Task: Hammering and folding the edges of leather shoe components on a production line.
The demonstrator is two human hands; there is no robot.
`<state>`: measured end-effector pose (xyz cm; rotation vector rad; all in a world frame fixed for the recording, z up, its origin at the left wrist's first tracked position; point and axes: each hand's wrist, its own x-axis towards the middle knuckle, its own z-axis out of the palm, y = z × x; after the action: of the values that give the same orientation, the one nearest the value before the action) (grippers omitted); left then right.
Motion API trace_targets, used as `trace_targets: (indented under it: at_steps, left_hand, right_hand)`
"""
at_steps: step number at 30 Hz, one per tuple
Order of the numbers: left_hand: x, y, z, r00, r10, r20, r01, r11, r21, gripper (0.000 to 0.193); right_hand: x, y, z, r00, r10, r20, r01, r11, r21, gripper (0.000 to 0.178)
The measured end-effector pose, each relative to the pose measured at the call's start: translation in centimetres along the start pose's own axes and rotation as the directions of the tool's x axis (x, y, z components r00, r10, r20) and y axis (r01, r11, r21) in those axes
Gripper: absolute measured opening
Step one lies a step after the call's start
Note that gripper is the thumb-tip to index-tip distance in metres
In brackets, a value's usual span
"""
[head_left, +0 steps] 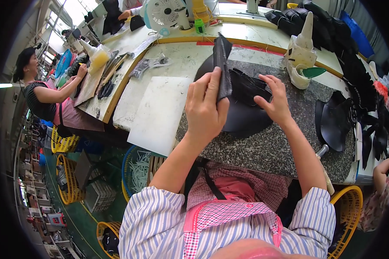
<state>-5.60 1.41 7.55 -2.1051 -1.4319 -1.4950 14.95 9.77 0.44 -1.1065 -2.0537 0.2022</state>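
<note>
My left hand (pixel 206 101) pinches a narrow, folded black leather-like piece (pixel 222 58), holding it up on edge. Below it, several dark curved pieces (pixel 246 118) lie in a loose stack on the speckled stone slab (pixel 281 151). My right hand (pixel 275 100) is by the right side of this stack with thumb and fingers spread; whether its fingertips touch the stack I cannot tell. Further right on the slab rests another bundle of black pieces (pixel 334 123). A hammer (pixel 323 150) lies at the slab's front right edge, partly out of sight.
A white board (pixel 160 112) lies left of the slab. Beyond the slab's far right stands a glue bottle (pixel 306 32) near a tub with a green-handled tool. A fan (pixel 166 12) is at the back. A co-worker (pixel 45 93) stands left; yellow baskets (pixel 350 216) sit below.
</note>
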Motion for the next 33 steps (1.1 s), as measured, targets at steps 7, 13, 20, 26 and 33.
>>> trace_targets:
  at_steps: [7, 13, 20, 26, 33]
  left_hand:
    - [-4.4, 6.2, -1.4, 0.899, 0.197, 0.391, -0.069, 0.946, -0.317, 0.066]
    - [-6.9, 5.5, -0.9, 0.726, 0.464, 0.507, -0.343, 0.884, -0.318, 0.064]
    - [-11.1, 3.6, 4.4, 0.646, 0.561, 0.517, -0.404, 0.827, -0.392, 0.056]
    - [-13.3, 4.8, 4.4, 0.609, 0.494, 0.62, -0.363, 0.869, -0.336, 0.057]
    - [-13.0, 4.1, 5.4, 0.666, 0.557, 0.497, -0.383, 0.826, -0.413, 0.034]
  right_hand:
    - [-8.3, -9.0, -4.5, 0.916, 0.273, 0.293, -0.369, 0.291, 0.883, 0.034]
    - [-13.4, -7.5, -6.9, 0.891, 0.255, 0.376, -0.451, 0.593, 0.667, 0.021]
    - [-17.0, -6.8, -5.6, 0.946, 0.319, 0.061, -0.324, 0.91, 0.26, 0.027]
    - [-22.9, -2.3, -13.0, 0.887, 0.286, -0.364, -0.419, 0.83, -0.369, 0.03]
    - [-24.1, 1.8, -15.0, 0.925, 0.375, -0.063, -0.348, 0.767, -0.539, 0.026]
